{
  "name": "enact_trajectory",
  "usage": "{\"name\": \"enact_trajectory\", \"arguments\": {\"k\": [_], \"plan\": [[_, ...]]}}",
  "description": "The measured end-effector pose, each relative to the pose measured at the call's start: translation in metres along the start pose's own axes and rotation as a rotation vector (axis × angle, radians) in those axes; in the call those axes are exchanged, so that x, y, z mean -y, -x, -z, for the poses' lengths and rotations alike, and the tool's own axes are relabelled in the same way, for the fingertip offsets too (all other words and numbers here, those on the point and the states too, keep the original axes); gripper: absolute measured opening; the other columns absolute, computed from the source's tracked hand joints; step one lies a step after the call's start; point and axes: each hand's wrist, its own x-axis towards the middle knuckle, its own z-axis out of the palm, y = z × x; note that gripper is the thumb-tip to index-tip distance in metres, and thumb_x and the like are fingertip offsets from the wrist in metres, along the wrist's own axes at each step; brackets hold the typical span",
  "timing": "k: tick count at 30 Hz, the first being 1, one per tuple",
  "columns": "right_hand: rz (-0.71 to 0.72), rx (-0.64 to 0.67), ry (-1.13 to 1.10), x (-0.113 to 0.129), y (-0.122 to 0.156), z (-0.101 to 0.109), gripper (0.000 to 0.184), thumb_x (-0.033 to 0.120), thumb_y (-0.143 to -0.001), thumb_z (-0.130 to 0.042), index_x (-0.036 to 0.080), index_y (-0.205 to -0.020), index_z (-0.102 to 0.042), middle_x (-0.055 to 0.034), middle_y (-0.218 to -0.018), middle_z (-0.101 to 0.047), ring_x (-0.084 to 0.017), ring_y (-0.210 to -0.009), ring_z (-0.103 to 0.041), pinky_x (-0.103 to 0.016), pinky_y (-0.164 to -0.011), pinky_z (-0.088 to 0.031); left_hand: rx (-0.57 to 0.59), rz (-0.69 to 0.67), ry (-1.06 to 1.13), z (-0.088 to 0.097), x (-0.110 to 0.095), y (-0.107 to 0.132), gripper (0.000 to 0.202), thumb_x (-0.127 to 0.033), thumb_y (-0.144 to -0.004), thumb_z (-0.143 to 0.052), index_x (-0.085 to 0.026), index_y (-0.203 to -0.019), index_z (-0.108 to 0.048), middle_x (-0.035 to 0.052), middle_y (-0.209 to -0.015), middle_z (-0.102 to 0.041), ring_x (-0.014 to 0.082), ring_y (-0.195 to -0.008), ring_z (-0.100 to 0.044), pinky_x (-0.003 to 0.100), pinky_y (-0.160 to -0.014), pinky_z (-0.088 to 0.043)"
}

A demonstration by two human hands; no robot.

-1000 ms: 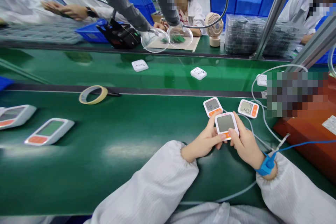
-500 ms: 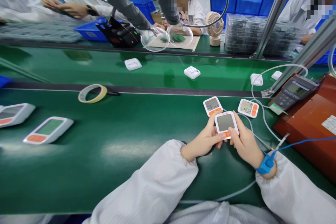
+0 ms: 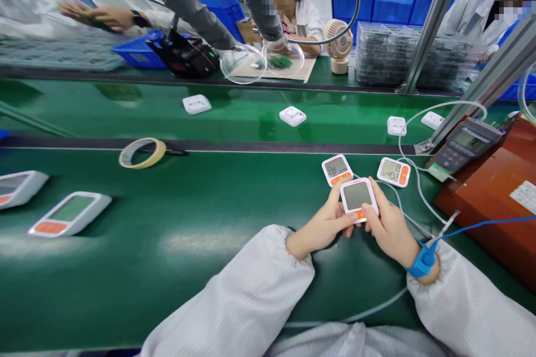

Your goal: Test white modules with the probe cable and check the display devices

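Note:
A small white device with a grey screen and an orange button strip (image 3: 358, 197) is held between both my hands above the green belt (image 3: 201, 217). My left hand (image 3: 324, 226) grips its left edge with curled fingers. My right hand (image 3: 389, 228), with a blue wrist strap (image 3: 424, 261), closes on its right edge, thumb on the orange strip. Two like devices with lit digits lie just beyond: one (image 3: 337, 169) touching my left fingertips, another (image 3: 393, 172) to the right.
Two larger white monitors (image 3: 69, 213) (image 3: 19, 188) lie at the belt's left, near a tape roll (image 3: 139, 153). Small white units (image 3: 292, 116) ride the far belt. A handheld meter (image 3: 464, 144) rests on an orange box (image 3: 498, 201) at right. Other people work across the line.
The small white units on the far belt have drifted left. My hands keep hold of the device in the same place.

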Motion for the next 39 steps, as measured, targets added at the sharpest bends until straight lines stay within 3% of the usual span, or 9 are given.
{"name": "enact_trajectory", "arguments": {"k": [26,39], "plan": [[0.023,-0.003,0.043,-0.0006,0.0009,-0.0001,0.06,0.039,-0.1,-0.036,0.012,-0.153,-0.028,0.0007,-0.064,-0.063,-0.018,-0.054,-0.062,-0.026,-0.055,-0.05,0.014,-0.004,0.02,0.0001,0.0,0.0,0.087,-0.036,-0.086,-0.069,-0.031,-0.15,-0.01,-0.0019,-0.085,-0.058,0.0071,-0.057,-0.052,0.02,-0.053,-0.045],[0.001,0.022,0.032,-0.0017,0.0017,-0.0003,0.062,0.039,-0.099,-0.038,0.013,-0.154,-0.026,0.0011,-0.065,-0.064,-0.017,-0.052,-0.061,-0.027,-0.054,-0.049,0.001,-0.027,0.003,-0.0003,0.0029,0.0008,0.084,-0.035,-0.088,-0.068,-0.031,-0.149,-0.012,0.0012,-0.09,-0.06,0.0111,-0.067,-0.06,0.02,-0.055,-0.047]]}}
